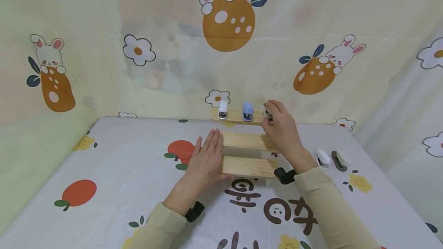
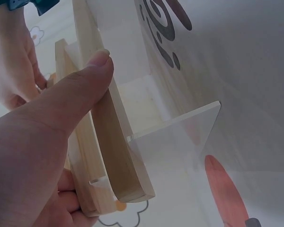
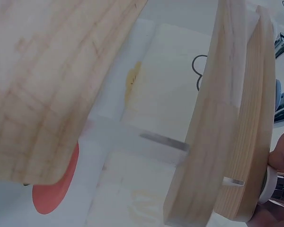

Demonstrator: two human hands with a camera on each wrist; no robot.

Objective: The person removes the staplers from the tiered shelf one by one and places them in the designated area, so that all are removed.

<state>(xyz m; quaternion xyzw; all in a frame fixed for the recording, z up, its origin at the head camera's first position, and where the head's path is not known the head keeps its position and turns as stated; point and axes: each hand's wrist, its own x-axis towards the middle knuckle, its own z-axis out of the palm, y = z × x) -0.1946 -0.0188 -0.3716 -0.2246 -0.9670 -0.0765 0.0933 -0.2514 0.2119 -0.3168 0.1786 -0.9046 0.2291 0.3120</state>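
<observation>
A three-tier stand has pale wooden boards (image 1: pixel 249 167) joined by clear panels (image 2: pixel 180 130). My left hand (image 1: pixel 205 162) lies against the stand's left end, its fingers straight along the middle board. Its thumb (image 2: pixel 87 87) rests on the front board. At the right end of the back board (image 1: pixel 235 116), my right hand (image 1: pixel 285 130) pinches a small stapler (image 3: pixel 279 185), mostly covered by the fingers. A white mini stapler (image 1: pixel 223 110) and a blue mini stapler (image 1: pixel 247 111) stand on that same board to its left.
Right of the stand, on the printed white tablecloth (image 1: pixel 114 156), lie another white mini stapler (image 1: pixel 322 158) and a grey-and-white mini stapler (image 1: pixel 340 160). A patterned curtain (image 1: pixel 166 80) hangs directly behind the stand and along both sides.
</observation>
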